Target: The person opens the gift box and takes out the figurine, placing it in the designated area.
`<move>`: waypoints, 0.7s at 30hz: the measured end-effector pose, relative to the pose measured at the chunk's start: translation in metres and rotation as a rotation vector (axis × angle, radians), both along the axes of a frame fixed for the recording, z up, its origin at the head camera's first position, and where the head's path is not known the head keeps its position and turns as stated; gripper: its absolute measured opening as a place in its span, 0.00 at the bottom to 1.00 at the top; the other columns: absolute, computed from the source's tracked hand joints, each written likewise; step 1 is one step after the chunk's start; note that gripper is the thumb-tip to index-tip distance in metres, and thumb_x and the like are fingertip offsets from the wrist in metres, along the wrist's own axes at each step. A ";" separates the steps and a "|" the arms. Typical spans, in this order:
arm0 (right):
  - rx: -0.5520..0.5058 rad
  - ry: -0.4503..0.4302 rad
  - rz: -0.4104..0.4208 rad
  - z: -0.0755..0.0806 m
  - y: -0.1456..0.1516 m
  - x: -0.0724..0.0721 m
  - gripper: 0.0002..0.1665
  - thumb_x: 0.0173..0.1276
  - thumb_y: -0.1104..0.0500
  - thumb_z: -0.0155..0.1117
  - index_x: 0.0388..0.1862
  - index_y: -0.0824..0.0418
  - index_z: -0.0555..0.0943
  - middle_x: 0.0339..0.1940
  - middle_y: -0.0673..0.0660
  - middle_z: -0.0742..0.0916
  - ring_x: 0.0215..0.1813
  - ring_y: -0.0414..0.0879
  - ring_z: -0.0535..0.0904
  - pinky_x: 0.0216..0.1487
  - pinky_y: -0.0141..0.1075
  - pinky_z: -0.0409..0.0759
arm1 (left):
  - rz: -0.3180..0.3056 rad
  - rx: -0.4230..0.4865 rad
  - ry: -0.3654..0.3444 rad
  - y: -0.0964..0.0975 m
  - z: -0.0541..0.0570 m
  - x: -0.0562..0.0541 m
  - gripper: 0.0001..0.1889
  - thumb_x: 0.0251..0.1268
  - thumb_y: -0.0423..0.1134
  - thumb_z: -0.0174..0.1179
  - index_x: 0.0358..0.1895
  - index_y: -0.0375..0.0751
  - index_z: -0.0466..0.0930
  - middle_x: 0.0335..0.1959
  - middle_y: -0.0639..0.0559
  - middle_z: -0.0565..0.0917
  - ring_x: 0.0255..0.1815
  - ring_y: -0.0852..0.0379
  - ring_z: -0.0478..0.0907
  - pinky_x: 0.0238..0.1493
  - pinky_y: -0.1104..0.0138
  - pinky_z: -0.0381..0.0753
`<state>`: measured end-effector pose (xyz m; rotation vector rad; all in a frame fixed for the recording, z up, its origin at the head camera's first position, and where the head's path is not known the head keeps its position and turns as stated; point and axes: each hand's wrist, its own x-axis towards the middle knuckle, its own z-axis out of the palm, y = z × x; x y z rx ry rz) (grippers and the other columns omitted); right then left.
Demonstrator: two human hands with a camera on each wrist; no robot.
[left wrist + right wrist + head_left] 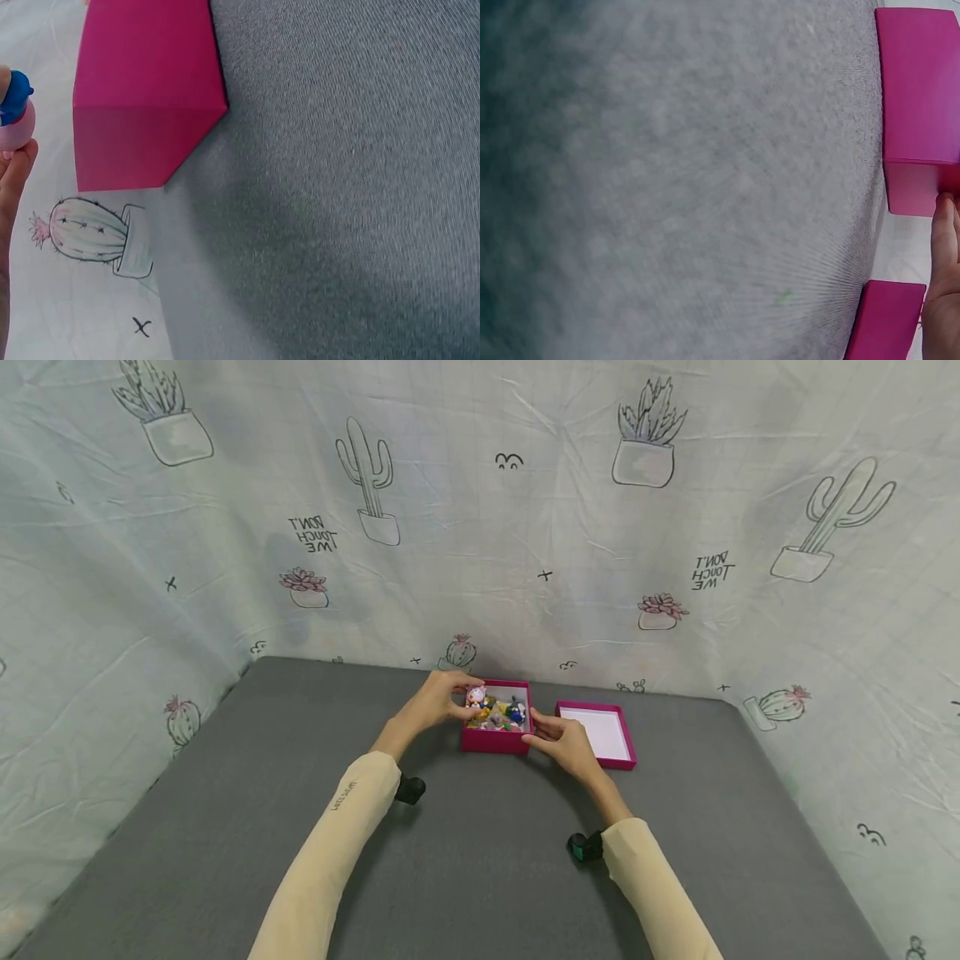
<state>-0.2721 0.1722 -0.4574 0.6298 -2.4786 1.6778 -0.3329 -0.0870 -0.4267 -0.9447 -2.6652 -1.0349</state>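
Observation:
A deep magenta box (495,742) stands on the table with its top uncovered, full of small colourful figurines (497,717). Over its left rim my left hand (438,697) pinches a small toy figurine (476,696) between thumb and fingers. Close up in the left wrist view, that figurine (16,124) has a blue top and a round pink part. My right hand (564,745) holds the box's right front corner, thumb across the front and fingers along the right side. The right wrist view shows its fingers (945,225) against the box wall (922,90).
Right of the box lies a shallow magenta lid (600,733), white inside up. The grey table (465,860) reaches back to a pale curtain (465,527) printed with cacti. Black wrist devices (410,789) sit at both cuffs.

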 end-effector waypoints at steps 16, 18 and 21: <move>-0.001 -0.008 0.012 0.003 0.001 -0.002 0.29 0.58 0.71 0.69 0.58 0.80 0.73 0.57 0.72 0.77 0.56 0.63 0.77 0.51 0.44 0.77 | 0.007 0.021 -0.071 -0.020 0.006 0.002 0.26 0.53 0.35 0.71 0.57 0.35 0.79 0.54 0.40 0.81 0.50 0.46 0.81 0.52 0.53 0.80; 0.002 -0.011 0.010 0.003 0.001 -0.002 0.29 0.58 0.71 0.69 0.58 0.80 0.73 0.57 0.72 0.77 0.56 0.63 0.77 0.51 0.44 0.77 | 0.021 0.012 -0.076 -0.022 0.006 0.002 0.26 0.54 0.36 0.71 0.58 0.35 0.79 0.55 0.40 0.81 0.50 0.46 0.81 0.52 0.53 0.80; 0.006 -0.021 0.010 0.003 0.000 -0.003 0.29 0.59 0.71 0.69 0.58 0.79 0.73 0.57 0.72 0.77 0.56 0.63 0.77 0.51 0.44 0.77 | 0.044 -0.001 -0.089 -0.026 0.007 0.004 0.26 0.54 0.36 0.72 0.58 0.35 0.79 0.55 0.40 0.81 0.51 0.46 0.81 0.53 0.53 0.79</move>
